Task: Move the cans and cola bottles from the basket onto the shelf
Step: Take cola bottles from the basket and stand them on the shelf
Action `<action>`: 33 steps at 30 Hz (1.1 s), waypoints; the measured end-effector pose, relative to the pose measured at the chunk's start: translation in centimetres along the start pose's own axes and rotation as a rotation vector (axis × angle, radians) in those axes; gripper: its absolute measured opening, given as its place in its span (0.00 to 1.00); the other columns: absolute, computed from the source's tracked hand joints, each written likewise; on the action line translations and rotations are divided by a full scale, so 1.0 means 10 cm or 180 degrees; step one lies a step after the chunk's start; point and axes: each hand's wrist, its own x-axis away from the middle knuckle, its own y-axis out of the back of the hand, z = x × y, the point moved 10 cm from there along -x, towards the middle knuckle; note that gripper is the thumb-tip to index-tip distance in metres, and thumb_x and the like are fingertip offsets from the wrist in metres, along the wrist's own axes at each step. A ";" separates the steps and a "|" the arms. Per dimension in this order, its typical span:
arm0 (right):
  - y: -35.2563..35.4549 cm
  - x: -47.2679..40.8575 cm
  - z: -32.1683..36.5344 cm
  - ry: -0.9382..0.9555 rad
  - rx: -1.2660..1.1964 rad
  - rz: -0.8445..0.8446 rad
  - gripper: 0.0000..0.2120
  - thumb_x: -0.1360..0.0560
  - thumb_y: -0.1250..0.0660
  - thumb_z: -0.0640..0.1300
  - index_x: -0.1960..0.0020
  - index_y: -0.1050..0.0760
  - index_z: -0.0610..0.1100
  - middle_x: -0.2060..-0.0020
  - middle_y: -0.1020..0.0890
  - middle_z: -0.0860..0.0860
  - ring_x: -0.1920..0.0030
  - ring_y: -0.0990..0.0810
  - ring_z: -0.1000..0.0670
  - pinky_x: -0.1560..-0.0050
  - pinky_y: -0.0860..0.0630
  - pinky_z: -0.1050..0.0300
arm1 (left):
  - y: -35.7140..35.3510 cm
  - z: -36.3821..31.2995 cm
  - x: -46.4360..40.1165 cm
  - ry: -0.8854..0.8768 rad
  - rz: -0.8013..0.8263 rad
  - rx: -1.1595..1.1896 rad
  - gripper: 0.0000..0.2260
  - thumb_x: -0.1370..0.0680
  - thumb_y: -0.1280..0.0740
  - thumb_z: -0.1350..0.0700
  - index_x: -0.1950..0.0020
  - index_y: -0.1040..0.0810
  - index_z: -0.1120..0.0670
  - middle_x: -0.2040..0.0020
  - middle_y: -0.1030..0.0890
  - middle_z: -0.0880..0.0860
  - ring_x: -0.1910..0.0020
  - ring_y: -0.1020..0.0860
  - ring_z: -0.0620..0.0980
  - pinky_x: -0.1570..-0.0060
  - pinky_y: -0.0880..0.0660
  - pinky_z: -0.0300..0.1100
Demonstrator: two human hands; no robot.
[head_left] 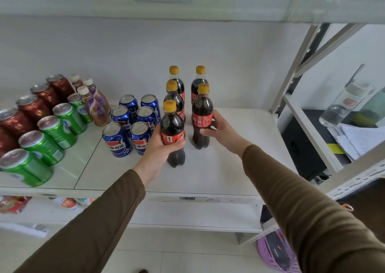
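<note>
A: Start with your left hand (160,147). Its grip is wrapped firmly round the red label of the front-left cola bottle (173,135), thumb across the front, and the bottle stands upright with its base on the shelf (218,168).

B: And the right?

A: Your right hand (216,126) has a looser grip: fingers curled behind the front-right cola bottle (202,120), thumb at the label's lower edge. That bottle is upright too and looks set down (whether you are pressing it or only steadying it, I cannot tell).

B: So both are on the shelf. What stands around them?

A: Three more yellow-capped cola bottles (176,85) line up behind yours in two columns. Just beside your left bottle sit six blue Pepsi cans (133,122); further left are green cans (56,131), dark red cans (33,108) and small Nescafé bottles (95,106).

B: How much is left?

A: I'd judge you are near the end. Let go of both bottles, then check the purple basket (270,256) by your right sleeve; only its edge shows, so I cannot tell if it holds more.
</note>
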 end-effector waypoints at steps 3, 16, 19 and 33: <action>0.03 -0.01 0.03 0.0004 0.0237 0.0167 0.32 0.24 0.28 0.35 0.26 0.38 0.49 0.33 0.23 0.49 0.30 0.27 0.45 0.27 0.33 0.36 | 0.00 0.00 0.01 0.0000 -0.0013 -0.0093 0.30 0.28 0.22 0.62 0.35 0.29 0.37 0.35 0.21 0.44 0.34 0.25 0.45 0.34 0.31 0.47; -0.05 0.03 -0.10 -0.0158 0.0592 -0.0752 0.42 0.34 0.19 0.56 0.27 0.37 0.50 0.33 0.30 0.48 0.33 0.30 0.46 0.32 0.29 0.47 | 0.15 0.15 -0.02 0.0088 0.0139 -0.0353 0.33 0.27 0.22 0.58 0.28 0.31 0.36 0.31 0.23 0.42 0.30 0.28 0.45 0.26 0.35 0.56; -0.05 0.04 -0.13 -0.0103 0.0569 -0.1197 0.38 0.34 0.19 0.53 0.32 0.35 0.47 0.39 0.24 0.50 0.38 0.25 0.47 0.40 0.26 0.52 | 0.14 0.19 0.02 0.0038 0.0080 -0.0364 0.34 0.26 0.23 0.57 0.25 0.32 0.40 0.30 0.25 0.42 0.29 0.28 0.44 0.28 0.34 0.51; 0.01 -0.03 -0.11 -0.0115 0.0661 -0.0754 0.31 0.26 0.25 0.43 0.27 0.35 0.48 0.35 0.23 0.51 0.38 0.25 0.48 0.38 0.29 0.52 | 0.12 0.20 -0.01 -0.0164 -0.0132 -0.1214 0.33 0.26 0.24 0.57 0.24 0.34 0.47 0.29 0.26 0.46 0.32 0.30 0.44 0.34 0.35 0.42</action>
